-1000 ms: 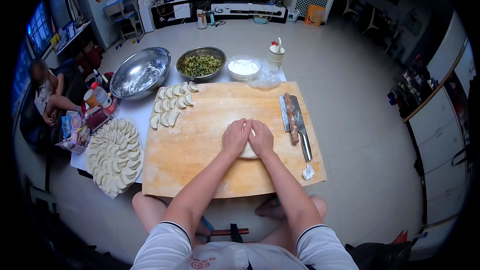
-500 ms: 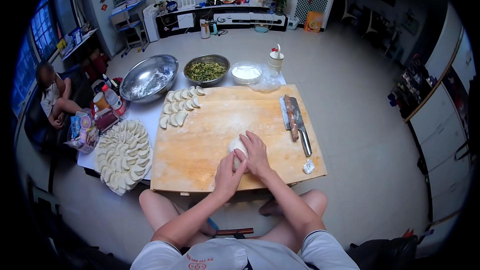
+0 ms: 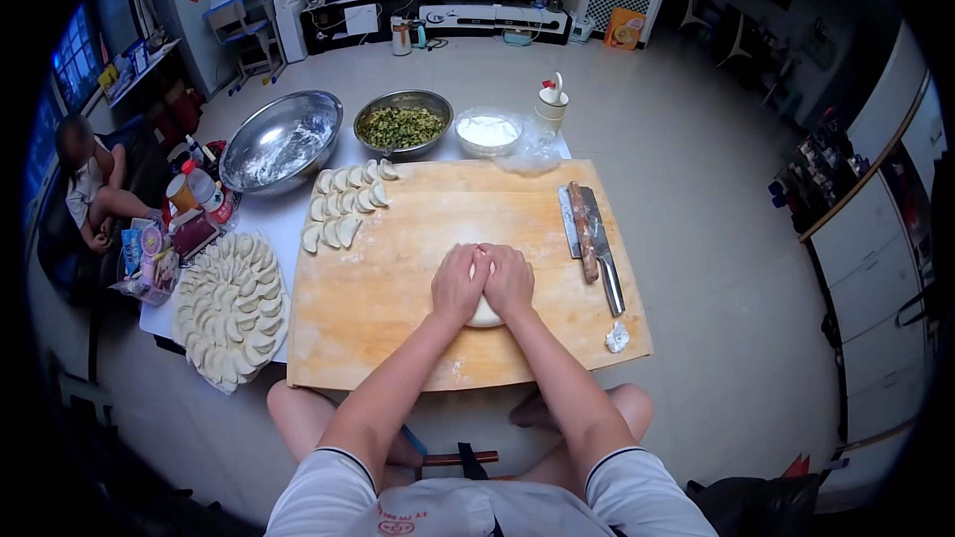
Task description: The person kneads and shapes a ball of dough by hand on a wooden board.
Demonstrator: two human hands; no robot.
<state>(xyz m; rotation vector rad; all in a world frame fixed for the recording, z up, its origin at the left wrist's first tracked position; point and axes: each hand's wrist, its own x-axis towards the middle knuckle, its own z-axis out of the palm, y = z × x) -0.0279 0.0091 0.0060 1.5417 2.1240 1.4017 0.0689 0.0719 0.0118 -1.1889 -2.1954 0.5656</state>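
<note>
A pale lump of dough [image 3: 485, 316] lies on the wooden board [image 3: 368, 323], mostly covered by my two hands. My left hand [image 3: 459, 283] presses on its left side with the fingers curved over the top. From the right, my right hand [image 3: 508, 280] does the same, and the thumbs meet in the middle. Both arms reach straight forward. To the right, a rolling pin [image 3: 583, 239] lies across a cleaver [image 3: 597, 224]. A small crumpled white piece [image 3: 617, 338] sits near the board's right front corner. Shaped dumplings [image 3: 343, 201] stand in rows at the board's back left.
A tray full of dumplings [image 3: 231, 308] is left of the board. Behind stand a large steel bowl [image 3: 244, 144], a bowl of green filling [image 3: 403, 127], a bowl of white flour [image 3: 488, 131] and a white canister [image 3: 550, 109]. A person [image 3: 95, 179] sits at far left.
My hands have gone from cupping the dough at an angle to lying side by side over it, pushed farther forward. My arms are straighter, and the camera view has shifted slightly.
</note>
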